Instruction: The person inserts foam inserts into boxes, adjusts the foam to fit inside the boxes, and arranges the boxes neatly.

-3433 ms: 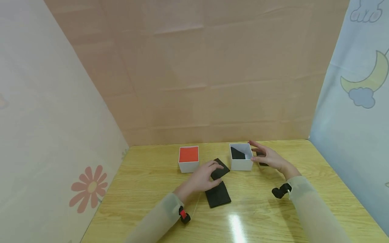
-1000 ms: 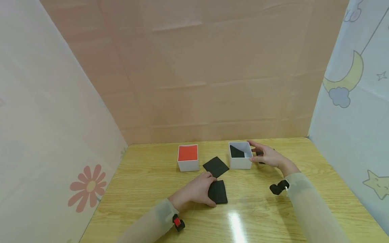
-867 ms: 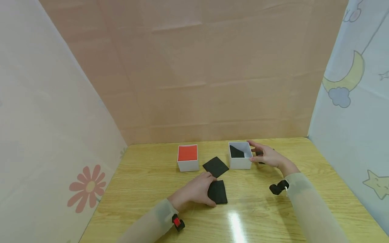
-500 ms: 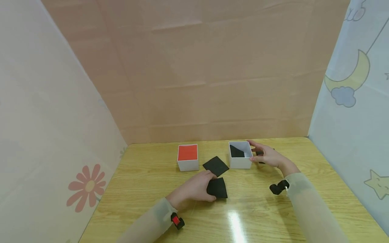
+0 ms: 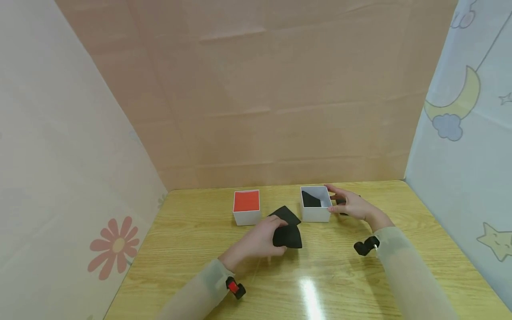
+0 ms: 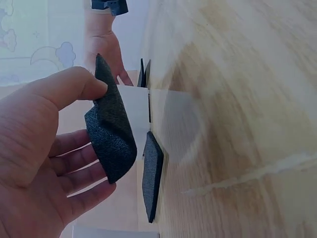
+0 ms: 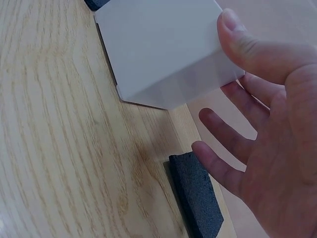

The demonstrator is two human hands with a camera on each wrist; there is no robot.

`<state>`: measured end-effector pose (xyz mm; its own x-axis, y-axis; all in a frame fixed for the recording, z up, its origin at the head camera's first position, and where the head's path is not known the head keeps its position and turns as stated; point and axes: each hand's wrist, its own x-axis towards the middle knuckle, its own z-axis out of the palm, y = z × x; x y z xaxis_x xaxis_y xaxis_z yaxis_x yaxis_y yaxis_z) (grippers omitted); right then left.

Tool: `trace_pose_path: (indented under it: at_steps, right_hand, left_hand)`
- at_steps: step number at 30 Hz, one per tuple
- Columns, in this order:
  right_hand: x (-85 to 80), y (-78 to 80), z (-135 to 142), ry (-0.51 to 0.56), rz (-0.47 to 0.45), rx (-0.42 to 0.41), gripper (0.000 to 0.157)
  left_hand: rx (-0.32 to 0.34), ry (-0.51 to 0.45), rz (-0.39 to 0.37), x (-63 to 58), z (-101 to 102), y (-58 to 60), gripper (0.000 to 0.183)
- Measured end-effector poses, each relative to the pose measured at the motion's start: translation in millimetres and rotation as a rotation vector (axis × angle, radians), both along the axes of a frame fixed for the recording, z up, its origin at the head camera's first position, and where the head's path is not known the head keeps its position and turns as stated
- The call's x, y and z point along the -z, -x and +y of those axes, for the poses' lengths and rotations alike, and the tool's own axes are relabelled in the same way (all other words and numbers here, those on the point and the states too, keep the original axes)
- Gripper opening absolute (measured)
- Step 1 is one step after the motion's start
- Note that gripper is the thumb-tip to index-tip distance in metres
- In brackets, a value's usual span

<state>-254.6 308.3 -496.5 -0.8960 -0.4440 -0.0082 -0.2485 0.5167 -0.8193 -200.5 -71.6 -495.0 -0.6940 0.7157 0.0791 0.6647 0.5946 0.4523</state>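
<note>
My left hand [image 5: 260, 238] pinches a black foam square [image 5: 288, 237] between thumb and fingers. In the left wrist view this foam square [image 6: 113, 136] is bent and raised off the table. Behind it a second black foam square [image 5: 286, 213] lies flat. My right hand [image 5: 354, 206] holds the right side of an open white box [image 5: 316, 215], thumb at the near corner and forefinger at the far one. A black piece [image 5: 310, 200] sits inside that box. Under my right hand lies another black foam piece [image 7: 195, 193], partly hidden in the head view.
Left of the flat square stands another white box [image 5: 248, 218] with a red sheet [image 5: 246, 201] at its top. Both boxes are near the back of the wood-grain table [image 5: 192, 231]. A brown backdrop [image 5: 240, 111] rises behind, with printed cloth on both sides.
My left hand has moved from above the flat squares to the nearer one, gripped it, and lifted it away from me, bending it. My right hand stays at the white box.
</note>
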Motion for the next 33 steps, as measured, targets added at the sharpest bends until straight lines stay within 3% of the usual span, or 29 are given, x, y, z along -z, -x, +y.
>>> trace_pose_path:
  at_steps: [13,23,33]
  right_hand:
    - [0.3,1.5,0.7,-0.004,0.006,-0.007,0.094]
    - [-1.3,0.6,1.8,-0.006,-0.010,-0.003,0.094]
    - [0.5,-0.9,3.2,0.009,-0.024,-0.016,0.094]
  left_hand:
    - [-0.054,-0.132,0.049,-8.7,7.6,8.0,0.059]
    - [-0.094,-0.251,0.013,-15.6,20.6,16.7,0.050]
    - [-0.120,-0.262,0.035,-23.7,34.9,28.3,0.055]
